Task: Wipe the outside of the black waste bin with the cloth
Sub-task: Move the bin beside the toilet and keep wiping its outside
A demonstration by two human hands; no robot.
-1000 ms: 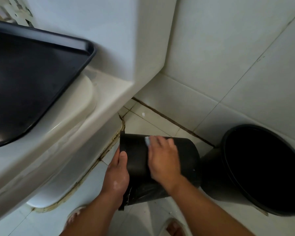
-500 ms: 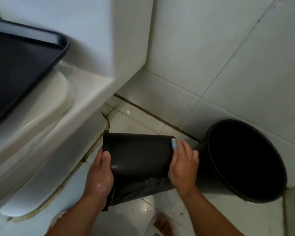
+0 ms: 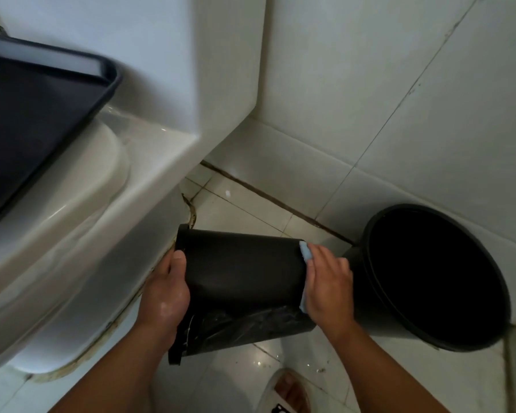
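The black waste bin (image 3: 242,263) is tilted above the floor beside the toilet, with a black plastic liner bunched at its near end. My left hand (image 3: 164,296) grips its left side, thumb on the dark wall. My right hand (image 3: 328,284) presses a light blue cloth (image 3: 306,253) against the bin's right side; the cloth shows above and below my fingers, most of it hidden under the palm.
A white toilet (image 3: 87,234) with a dark tray (image 3: 42,120) on its lid fills the left. A second, larger black bucket (image 3: 435,278) stands at the right by the tiled wall (image 3: 399,99). My sandalled foot (image 3: 286,391) is on the tiled floor below.
My right hand with the cloth slid from the top middle of the bin over to its right side. The view shifted; my left hand kept its grip.
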